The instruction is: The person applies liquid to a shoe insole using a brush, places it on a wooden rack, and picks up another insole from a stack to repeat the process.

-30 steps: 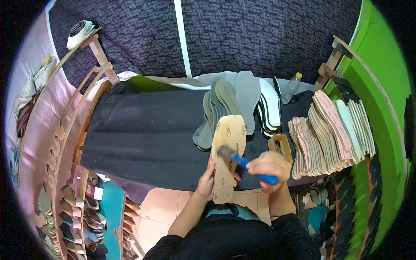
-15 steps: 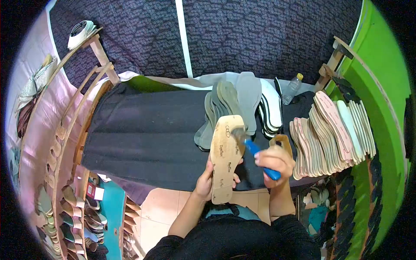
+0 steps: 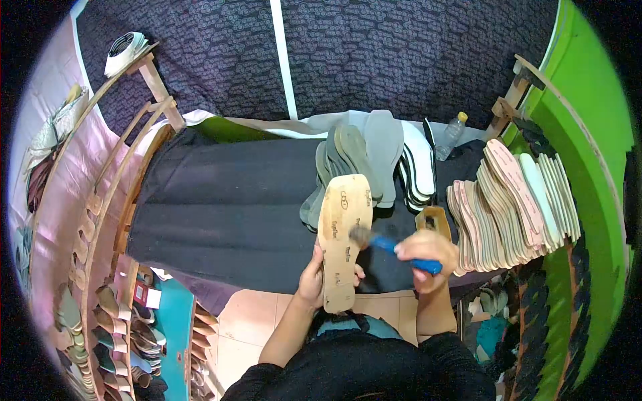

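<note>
My left hand [image 3: 311, 277] grips a tan insole-shaped board [image 3: 343, 227] with dark printed words, its thumb at the left edge and fingertips showing at the right edge. The board's broad end points away from me. My right hand [image 3: 428, 257] is closed around the blue handle of a brush [image 3: 382, 243]. The brush's bristles lie against the board's right side, near its middle. Just beyond my right hand stands a tan open container [image 3: 435, 218], partly hidden by that hand.
Grey insole shapes [image 3: 383, 154] and white ones [image 3: 418, 164] lie on the dark-covered table [image 3: 221, 207]. At right are stacked beige and pink insoles [image 3: 498, 220] and a plastic bottle [image 3: 451, 136]. Shoe racks [image 3: 114, 327] flank the left side.
The brush has moved from the board's broad upper part toward its middle. My right hand has shifted slightly right and nearer to me, and the board has moved slightly left.
</note>
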Demonstrator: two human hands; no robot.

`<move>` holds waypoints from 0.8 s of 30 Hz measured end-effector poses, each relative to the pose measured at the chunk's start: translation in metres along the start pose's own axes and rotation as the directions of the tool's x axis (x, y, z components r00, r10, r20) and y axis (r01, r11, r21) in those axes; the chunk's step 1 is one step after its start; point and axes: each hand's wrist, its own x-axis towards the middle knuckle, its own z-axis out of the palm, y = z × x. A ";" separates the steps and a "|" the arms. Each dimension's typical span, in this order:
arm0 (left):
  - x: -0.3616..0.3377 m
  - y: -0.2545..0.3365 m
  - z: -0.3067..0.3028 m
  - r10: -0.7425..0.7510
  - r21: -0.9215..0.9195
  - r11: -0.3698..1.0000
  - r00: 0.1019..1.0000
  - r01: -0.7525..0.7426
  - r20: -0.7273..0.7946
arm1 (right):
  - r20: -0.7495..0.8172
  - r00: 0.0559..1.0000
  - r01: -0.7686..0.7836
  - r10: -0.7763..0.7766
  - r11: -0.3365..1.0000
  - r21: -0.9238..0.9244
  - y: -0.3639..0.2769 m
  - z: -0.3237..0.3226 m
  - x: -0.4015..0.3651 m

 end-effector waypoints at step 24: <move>-0.001 -0.009 -0.010 0.036 -0.122 0.992 0.974 -0.009 0.224 | -0.007 0.994 0.103 -0.104 0.987 -0.120 -0.001 0.012 0.001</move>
